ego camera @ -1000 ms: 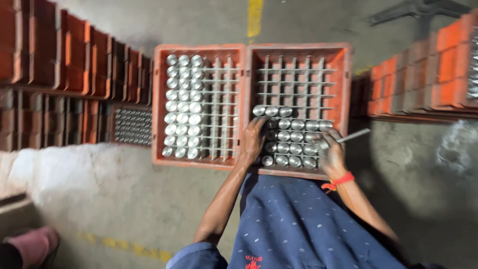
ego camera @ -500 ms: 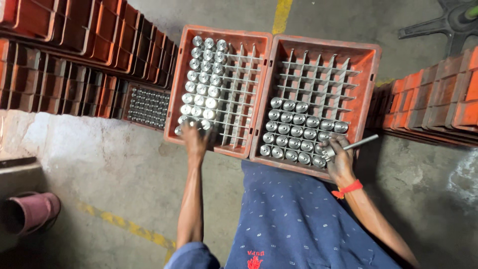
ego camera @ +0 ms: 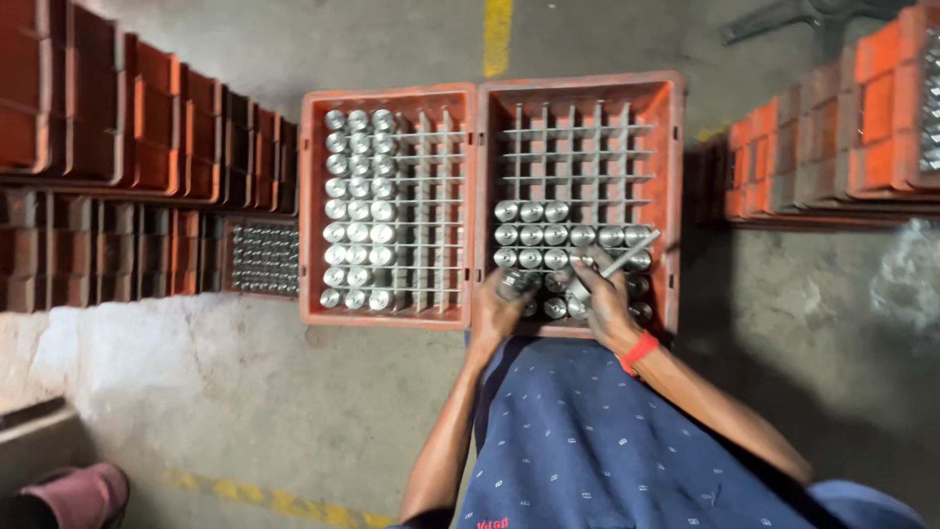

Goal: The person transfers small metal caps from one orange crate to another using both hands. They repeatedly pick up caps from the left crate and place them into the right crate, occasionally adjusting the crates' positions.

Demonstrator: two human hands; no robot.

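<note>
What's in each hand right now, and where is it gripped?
The right hand grips a thin metal rod at its lower end. The left hand closes around a metal cylinder in the right crate; the exact grip is hidden.

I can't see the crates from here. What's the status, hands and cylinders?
Left hand on a metal cylinder, right crate. Right hand holds a thin rod. Nothing blocking.
</note>
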